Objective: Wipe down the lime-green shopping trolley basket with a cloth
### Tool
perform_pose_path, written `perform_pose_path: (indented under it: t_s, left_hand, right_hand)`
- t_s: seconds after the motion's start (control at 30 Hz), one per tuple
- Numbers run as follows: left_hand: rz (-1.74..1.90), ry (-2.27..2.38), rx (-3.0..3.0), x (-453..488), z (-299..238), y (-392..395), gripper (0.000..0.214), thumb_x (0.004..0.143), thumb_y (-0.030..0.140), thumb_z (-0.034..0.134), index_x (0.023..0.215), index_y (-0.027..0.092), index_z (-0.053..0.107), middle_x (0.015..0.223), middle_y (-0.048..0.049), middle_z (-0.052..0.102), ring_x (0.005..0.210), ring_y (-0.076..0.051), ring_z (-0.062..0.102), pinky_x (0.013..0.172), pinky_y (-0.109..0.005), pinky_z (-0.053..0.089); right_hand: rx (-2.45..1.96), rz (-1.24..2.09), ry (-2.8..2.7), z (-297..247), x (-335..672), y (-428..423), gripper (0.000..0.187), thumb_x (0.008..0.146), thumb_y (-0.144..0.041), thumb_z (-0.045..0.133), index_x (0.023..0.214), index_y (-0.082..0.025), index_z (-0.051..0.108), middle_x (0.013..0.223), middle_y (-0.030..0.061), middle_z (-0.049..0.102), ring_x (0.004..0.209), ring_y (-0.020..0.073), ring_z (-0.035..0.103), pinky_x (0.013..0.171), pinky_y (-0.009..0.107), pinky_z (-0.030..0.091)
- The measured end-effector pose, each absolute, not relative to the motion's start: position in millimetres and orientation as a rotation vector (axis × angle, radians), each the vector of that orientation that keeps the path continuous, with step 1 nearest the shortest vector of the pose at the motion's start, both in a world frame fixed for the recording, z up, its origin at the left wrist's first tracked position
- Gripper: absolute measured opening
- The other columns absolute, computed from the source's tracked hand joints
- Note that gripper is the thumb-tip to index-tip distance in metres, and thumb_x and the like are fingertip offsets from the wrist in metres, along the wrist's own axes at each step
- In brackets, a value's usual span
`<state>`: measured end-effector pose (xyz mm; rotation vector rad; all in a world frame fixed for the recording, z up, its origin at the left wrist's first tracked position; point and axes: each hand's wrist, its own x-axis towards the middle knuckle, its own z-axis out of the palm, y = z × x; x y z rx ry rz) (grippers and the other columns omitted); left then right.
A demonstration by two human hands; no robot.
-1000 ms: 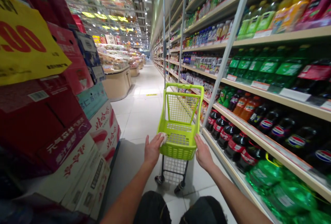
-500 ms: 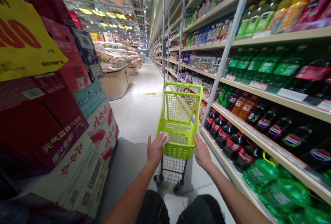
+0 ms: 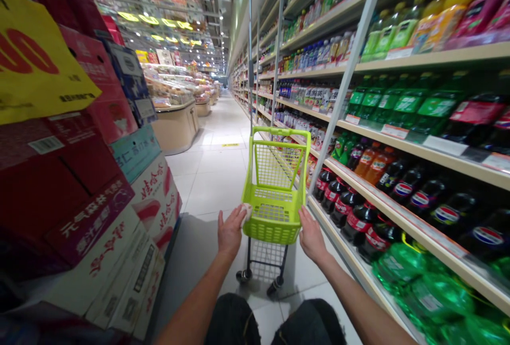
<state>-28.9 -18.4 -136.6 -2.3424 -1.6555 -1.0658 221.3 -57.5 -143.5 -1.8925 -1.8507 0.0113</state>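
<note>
A lime-green shopping cart (image 3: 272,232) with a lattice basket stands before my knees on dark legs and wheels. My left hand (image 3: 230,232) is at the basket's left front corner, its fingers closed on a crumpled white cloth (image 3: 247,212), thumb pointing up. The cloth touches the outer side of the basket there; part of it is hidden by the fingers. On the opposite side, my right hand (image 3: 311,234) grips the basket's right front corner, with its fingertips along the edge.
Shelves of drink bottles (image 3: 402,186) line the right side, with green bottle packs (image 3: 430,286) at the bottom. Stacked drink cartons (image 3: 87,191) rise close on the left under a yellow price sign (image 3: 40,58). A tiled aisle (image 3: 215,175) runs ahead past a wooden display counter (image 3: 175,128).
My left hand has moved left with the cloth, from the basket's front rim to the outside of its left corner. My right hand stays in place on the cart.
</note>
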Motion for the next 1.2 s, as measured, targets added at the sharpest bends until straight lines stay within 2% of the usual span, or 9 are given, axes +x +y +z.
perform_pose_path:
  t_s: [0.17,0.4,0.53,0.67,0.77,0.87,0.93,1.03,1.2]
  left_hand:
    - [-1.103,-1.286,-2.566,16.7,-144.3,-34.9,0.037,0.082,0.008,0.037,0.107,0.029,0.055,0.12,-0.0011,0.056,0.111,-0.013,0.05,0.106,-0.045,0.02]
    - [-1.103,-1.657,-2.414,-15.7,-129.7,-18.3,0.04,0.078,0.004,0.037,0.105,0.026,0.057,0.119,-0.005,0.056,0.109,-0.017,0.052,0.104,-0.054,0.017]
    - [-1.101,-1.45,-2.661,32.8,-132.7,-32.7,0.043,0.077,0.003,0.037,0.108,0.028,0.055,0.121,-0.0015,0.055,0.114,-0.015,0.048,0.105,-0.049,0.019]
    - [-1.076,-1.492,-2.733,71.0,-133.1,-42.6,0.051,0.074,0.003,0.037,0.121,0.022,0.045,0.124,-0.0055,0.053,0.113,-0.015,0.049,0.105,-0.047,0.024]
    - [-0.968,-1.41,-2.822,58.6,-129.6,-41.3,0.055,0.075,0.008,0.038,0.129,0.017,0.034,0.128,-0.0088,0.048,0.118,-0.015,0.044,0.105,-0.045,0.025]
    - [-0.769,-1.271,-2.933,25.6,-124.1,-35.5,0.061,0.077,0.019,0.043,0.134,0.013,0.021,0.135,-0.0119,0.039,0.125,-0.017,0.035,0.105,-0.045,0.022]
    - [-0.603,-1.312,-2.894,3.5,-120.1,-28.8,0.064,0.076,0.027,0.048,0.133,0.013,0.023,0.137,-0.0132,0.034,0.128,-0.021,0.029,0.104,-0.051,0.019]
    - [-0.381,-1.466,-2.752,-19.0,-116.5,-16.9,0.058,0.074,0.03,0.051,0.128,0.017,0.034,0.137,-0.0126,0.034,0.129,-0.026,0.026,0.102,-0.058,0.013]
    - [-0.326,-1.502,-2.689,-26.9,-118.9,-7.2,0.05,0.077,0.018,0.045,0.126,0.023,0.037,0.135,-0.0077,0.04,0.127,-0.023,0.03,0.103,-0.058,0.012]
  right_hand:
    - [-1.917,0.021,-1.867,-138.3,221.9,-59.9,0.061,0.068,0.0,0.031,0.129,-0.007,0.038,0.139,0.0138,0.029,0.129,0.0219,0.024,0.101,0.043,0.027]
    - [-1.914,0.024,-1.854,-140.4,222.0,-64.7,0.064,0.067,0.002,0.029,0.13,-0.007,0.036,0.14,0.0132,0.028,0.129,0.0236,0.023,0.1,0.049,0.027]
    - [-1.821,-0.056,-1.859,-142.2,209.1,-67.2,0.061,0.066,0.001,0.033,0.126,-0.009,0.041,0.136,0.013,0.035,0.128,0.0255,0.025,0.101,0.05,0.025]
    - [-1.56,-0.144,-1.916,-139.8,192.4,-75.3,0.056,0.07,-0.004,0.036,0.126,-0.014,0.042,0.132,0.0116,0.041,0.125,0.0225,0.032,0.098,0.045,0.03]
    - [-1.512,-0.119,-1.914,-133.7,175.1,-77.4,0.049,0.078,-0.014,0.039,0.127,-0.016,0.041,0.131,0.0124,0.042,0.121,0.0211,0.037,0.093,0.039,0.037]
    - [-1.646,-0.107,-1.869,-125.3,154.3,-71.6,0.044,0.079,-0.024,0.047,0.122,-0.017,0.046,0.13,0.0146,0.043,0.119,0.0253,0.039,0.09,0.042,0.037]
    - [-1.724,-0.106,-1.865,-121.6,141.6,-64.3,0.04,0.075,-0.026,0.054,0.114,-0.018,0.053,0.129,0.015,0.044,0.118,0.0282,0.04,0.091,0.045,0.034]
    - [-1.728,-0.113,-1.922,-123.1,134.8,-53.3,0.031,0.072,-0.014,0.055,0.103,-0.02,0.058,0.129,0.0115,0.045,0.116,0.0274,0.041,0.092,0.046,0.032]
    - [-1.588,-0.144,-2.021,-137.6,181.5,-53.7,0.044,0.071,0.001,0.042,0.106,-0.021,0.057,0.123,0.0064,0.052,0.113,0.0213,0.045,0.093,0.045,0.032]
